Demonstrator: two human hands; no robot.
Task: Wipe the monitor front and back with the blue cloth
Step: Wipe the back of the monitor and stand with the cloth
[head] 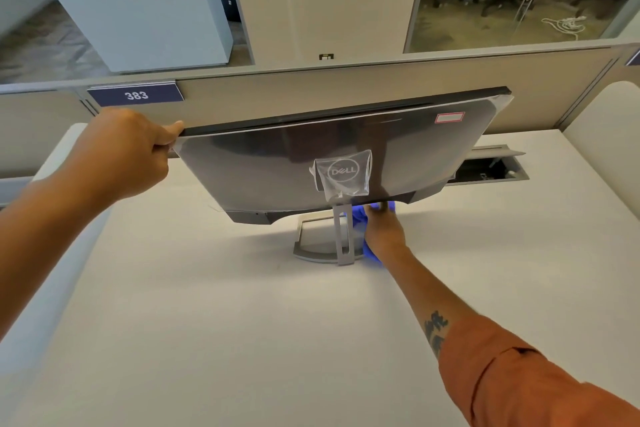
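The monitor [277,163] stands on the white desk with its glossy dark back toward me and its screen side hidden. A plastic film covers the logo at its middle. My left hand [128,152] grips the monitor's upper left corner. My right hand [382,227] reaches under the bottom edge, just right of the silver stand [341,236], and holds the blue cloth [360,218] bunched against the underside. Most of the cloth is hidden by my hand and the monitor.
The white desk [225,305] spreads out in front of me. A beige partition [311,90] with a "383" label [136,95] runs behind the monitor. An open cable hatch [491,168] sits in the desk at the back right. A low side panel borders the right.
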